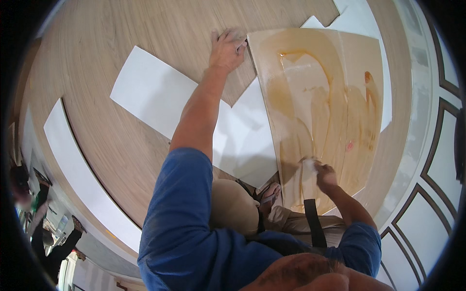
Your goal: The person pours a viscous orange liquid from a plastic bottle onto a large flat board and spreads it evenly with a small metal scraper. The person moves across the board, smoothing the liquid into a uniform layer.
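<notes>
A brown panel lies in front of me, smeared with amber, glue-like liquid in streaks and a curved trail. Over its near half, my right hand grips a small pale spreader, blurred, its edge at the wet surface. My left arm reaches forward. At the panel's far left corner is my left hand, dusty, its fingertips by the edge; whether it grips the corner is hidden. White sheets stick out from beneath the panel's left side.
Wood-grain boards spread underneath and beyond. A long white strip lies at left. To the right stand white panels with dark trim. Another person in dark clothing is at the lower left. My sandalled foot is beside the panel.
</notes>
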A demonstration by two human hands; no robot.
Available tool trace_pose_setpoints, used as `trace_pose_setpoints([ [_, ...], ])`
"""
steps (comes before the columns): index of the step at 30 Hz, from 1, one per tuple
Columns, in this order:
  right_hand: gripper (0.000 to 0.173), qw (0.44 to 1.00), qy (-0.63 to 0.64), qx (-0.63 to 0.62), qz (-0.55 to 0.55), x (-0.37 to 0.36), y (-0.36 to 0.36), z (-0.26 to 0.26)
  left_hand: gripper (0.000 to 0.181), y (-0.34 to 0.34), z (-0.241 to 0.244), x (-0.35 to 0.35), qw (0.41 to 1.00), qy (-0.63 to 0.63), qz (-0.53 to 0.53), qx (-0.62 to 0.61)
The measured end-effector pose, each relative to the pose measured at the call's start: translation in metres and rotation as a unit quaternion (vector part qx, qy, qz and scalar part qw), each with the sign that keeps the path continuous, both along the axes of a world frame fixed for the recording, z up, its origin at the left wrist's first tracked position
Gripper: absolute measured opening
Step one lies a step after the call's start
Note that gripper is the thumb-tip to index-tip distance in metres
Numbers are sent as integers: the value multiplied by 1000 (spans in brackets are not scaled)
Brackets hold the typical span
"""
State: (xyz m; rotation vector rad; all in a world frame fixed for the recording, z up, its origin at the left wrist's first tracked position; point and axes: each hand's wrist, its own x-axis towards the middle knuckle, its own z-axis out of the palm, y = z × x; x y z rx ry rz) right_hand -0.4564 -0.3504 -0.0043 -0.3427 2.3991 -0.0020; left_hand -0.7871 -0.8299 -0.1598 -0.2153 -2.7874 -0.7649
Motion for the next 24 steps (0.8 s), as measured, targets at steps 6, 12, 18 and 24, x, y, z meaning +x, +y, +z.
trace_pose_setpoints([
  [6,54,846,252,232,-409,-134,50,-66,35,6,7,-2,1000,-3,-3,29],
  [12,36,886,294,120,-339,-328,-30,-84,35,14,10,-8,999,11,-3,49],
  [18,25,946,160,-87,-268,-381,-229,-27,31,0,11,-1,1000,4,10,29],
  [24,20,971,221,-74,-57,-365,-291,-32,28,-1,10,0,999,8,7,50],
])
